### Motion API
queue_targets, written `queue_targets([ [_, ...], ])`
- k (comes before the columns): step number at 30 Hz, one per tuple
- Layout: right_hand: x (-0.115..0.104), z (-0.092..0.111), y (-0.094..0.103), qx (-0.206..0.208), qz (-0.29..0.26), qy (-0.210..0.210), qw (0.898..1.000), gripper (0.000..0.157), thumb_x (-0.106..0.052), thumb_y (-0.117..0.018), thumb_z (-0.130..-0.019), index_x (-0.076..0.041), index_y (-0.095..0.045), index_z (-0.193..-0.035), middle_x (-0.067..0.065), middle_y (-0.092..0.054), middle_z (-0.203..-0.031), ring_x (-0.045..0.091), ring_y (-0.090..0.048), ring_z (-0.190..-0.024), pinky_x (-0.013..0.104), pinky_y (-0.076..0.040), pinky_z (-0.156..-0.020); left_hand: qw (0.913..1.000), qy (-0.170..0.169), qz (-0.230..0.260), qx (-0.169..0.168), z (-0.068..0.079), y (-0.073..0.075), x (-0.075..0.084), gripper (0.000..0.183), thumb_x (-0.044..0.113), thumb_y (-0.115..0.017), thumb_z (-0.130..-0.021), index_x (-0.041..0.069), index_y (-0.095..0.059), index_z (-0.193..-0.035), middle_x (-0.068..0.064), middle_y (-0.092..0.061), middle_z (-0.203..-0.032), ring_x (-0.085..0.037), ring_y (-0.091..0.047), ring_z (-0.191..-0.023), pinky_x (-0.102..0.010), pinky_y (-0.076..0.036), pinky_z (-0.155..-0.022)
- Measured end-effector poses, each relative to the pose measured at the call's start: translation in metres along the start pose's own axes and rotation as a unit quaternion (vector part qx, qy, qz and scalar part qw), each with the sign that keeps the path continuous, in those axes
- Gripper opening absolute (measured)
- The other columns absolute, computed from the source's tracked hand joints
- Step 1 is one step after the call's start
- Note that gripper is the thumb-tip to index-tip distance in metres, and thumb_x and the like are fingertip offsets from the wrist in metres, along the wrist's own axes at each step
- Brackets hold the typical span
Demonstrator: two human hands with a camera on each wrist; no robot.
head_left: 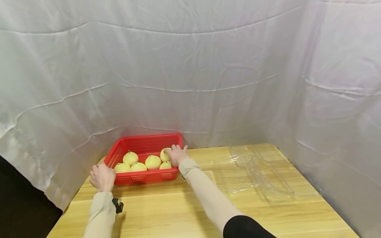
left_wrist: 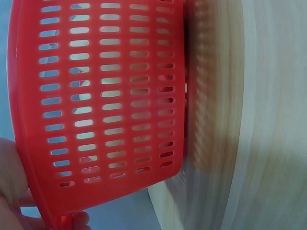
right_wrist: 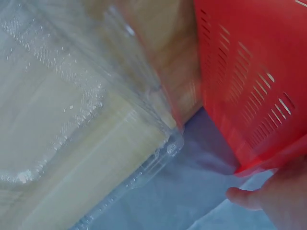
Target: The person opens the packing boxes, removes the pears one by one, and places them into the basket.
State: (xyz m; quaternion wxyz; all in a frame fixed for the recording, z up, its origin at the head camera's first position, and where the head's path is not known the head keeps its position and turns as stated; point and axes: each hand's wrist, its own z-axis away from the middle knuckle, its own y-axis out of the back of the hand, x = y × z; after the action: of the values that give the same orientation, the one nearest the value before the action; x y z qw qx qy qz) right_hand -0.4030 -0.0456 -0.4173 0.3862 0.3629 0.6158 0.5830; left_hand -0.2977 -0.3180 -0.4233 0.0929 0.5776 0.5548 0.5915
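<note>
A red plastic basket (head_left: 148, 178) with slotted walls sits at the back left of the table, holding several yellow pears (head_left: 153, 162). My left hand (head_left: 103, 177) grips the basket's rim at the front left corner; in the left wrist view its fingers curl round the edge. Over the right rim lies my right hand (head_left: 176, 154), holding the side with one digit inward beside a pear (head_left: 164, 154). In the right wrist view a finger (right_wrist: 247, 197) of that hand extends outside the basket wall; its other fingers are mostly hidden.
Clear plastic containers (head_left: 238, 175) stand on the right part of the wooden table (head_left: 154, 211), near the basket's right side in the right wrist view. A grey-white curtain (head_left: 190, 79) hangs behind the table and along its sides.
</note>
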Motion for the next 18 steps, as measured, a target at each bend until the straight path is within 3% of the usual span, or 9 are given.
queue_targets([
  [4, 0.001, 0.004, 0.002, -0.015, -0.008, -0.004, 1.000, 0.042, -0.018, -0.051, -0.097, -0.031, -0.054, -0.137, 0.005, -0.052, -0.137, 0.026, -0.044, -0.131, 0.067, -0.028, -0.107, 1.0000, -0.003, 0.001, 0.003, 0.001, 0.000, 0.000, 0.029, 0.006, -0.045, -0.086, -0.014, -0.055, -0.103, -0.038, -0.045, -0.108, -0.058, -0.041, -0.107, -0.072, -0.034, -0.086],
  [12, 0.008, 0.008, 0.003, -0.014, -0.032, -0.002, 0.999, 0.045, -0.019, -0.054, -0.094, -0.026, -0.053, -0.138, 0.004, -0.050, -0.140, 0.023, -0.043, -0.131, 0.057, -0.036, -0.104, 1.0000, -0.007, 0.005, 0.002, 0.000, -0.003, 0.004, 0.029, 0.007, -0.045, -0.088, -0.014, -0.055, -0.105, -0.039, -0.045, -0.110, -0.058, -0.040, -0.108, -0.072, -0.034, -0.086],
  [18, 0.019, 0.011, -0.004, 0.053, -0.087, 0.049, 0.994, 0.035, -0.015, -0.050, -0.096, -0.017, -0.062, -0.129, 0.005, -0.059, -0.132, 0.022, -0.056, -0.122, 0.044, -0.046, -0.101, 0.9998, -0.015, -0.016, 0.000, -0.002, -0.002, 0.005, 0.027, 0.006, -0.044, -0.087, -0.014, -0.055, -0.102, -0.039, -0.045, -0.109, -0.057, -0.040, -0.107, -0.069, -0.034, -0.086],
])
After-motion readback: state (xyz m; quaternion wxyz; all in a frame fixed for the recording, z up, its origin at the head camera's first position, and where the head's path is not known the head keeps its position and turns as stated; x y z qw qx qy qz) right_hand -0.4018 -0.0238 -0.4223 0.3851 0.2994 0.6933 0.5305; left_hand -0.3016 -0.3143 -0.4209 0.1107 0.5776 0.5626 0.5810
